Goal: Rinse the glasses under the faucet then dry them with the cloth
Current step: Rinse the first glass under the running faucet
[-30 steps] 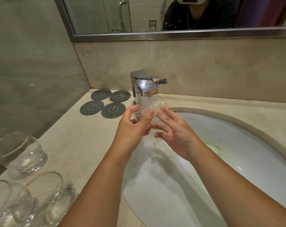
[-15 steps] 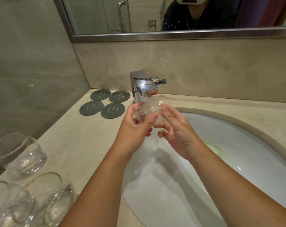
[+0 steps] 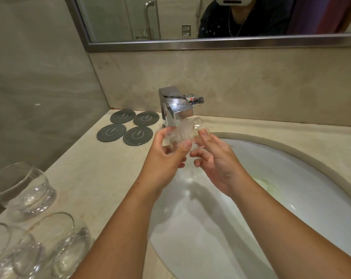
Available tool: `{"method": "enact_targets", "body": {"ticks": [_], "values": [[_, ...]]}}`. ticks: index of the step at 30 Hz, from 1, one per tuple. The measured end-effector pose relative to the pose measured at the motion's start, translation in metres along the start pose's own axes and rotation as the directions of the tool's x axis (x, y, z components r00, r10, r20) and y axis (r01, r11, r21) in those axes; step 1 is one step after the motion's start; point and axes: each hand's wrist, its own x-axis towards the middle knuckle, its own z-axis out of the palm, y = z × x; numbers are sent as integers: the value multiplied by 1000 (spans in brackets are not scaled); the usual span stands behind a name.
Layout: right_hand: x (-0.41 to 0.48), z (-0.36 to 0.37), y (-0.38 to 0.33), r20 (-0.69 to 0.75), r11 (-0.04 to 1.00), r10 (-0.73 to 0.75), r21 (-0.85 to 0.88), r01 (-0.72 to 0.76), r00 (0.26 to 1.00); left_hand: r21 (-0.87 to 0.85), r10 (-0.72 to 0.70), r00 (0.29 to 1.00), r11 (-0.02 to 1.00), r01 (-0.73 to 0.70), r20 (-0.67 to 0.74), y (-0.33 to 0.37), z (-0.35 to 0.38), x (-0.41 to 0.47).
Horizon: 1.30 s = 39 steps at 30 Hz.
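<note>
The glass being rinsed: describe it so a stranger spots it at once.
Start at the white sink, then the chrome faucet behind it. Under its spout a clear glass is held tilted by the left hand and right hand. Only it is under running water; the other glasses sit on the counter.

the faucet (image 3: 175, 108) stands at the far rim of the sink (image 3: 291, 174). four coasters (image 3: 128, 126) lie left of it on the counter (image 3: 86, 178); three glasses (image 3: 28, 228) sit near left.
</note>
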Motion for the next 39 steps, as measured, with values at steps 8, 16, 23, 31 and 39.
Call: {"method": "enact_targets", "body": {"ticks": [8, 16, 23, 31, 39], "values": [[-2, -1, 0, 96, 998, 56, -30, -54, 994, -68, -81, 992, 995, 74, -99, -2, -2, 3], [-1, 1, 3, 73, 998, 36, -51, -33, 997, 21, -42, 995, 999, 44, -89, 1, -3, -1], [-2, 2, 1, 91, 1000, 23, -21, -21, 996, -19, -87, 990, 996, 86, -107, 6, -3, -4], [1, 1, 2, 22, 999, -30, 39, 29, 999, -12, -68, 998, 998, 67, -14, 1, 3, -3], [2, 2, 3, -28, 1000, -12, 10, 12, 1000, 93, 0, 999, 996, 5, -48, -4, -3, 1]]}}
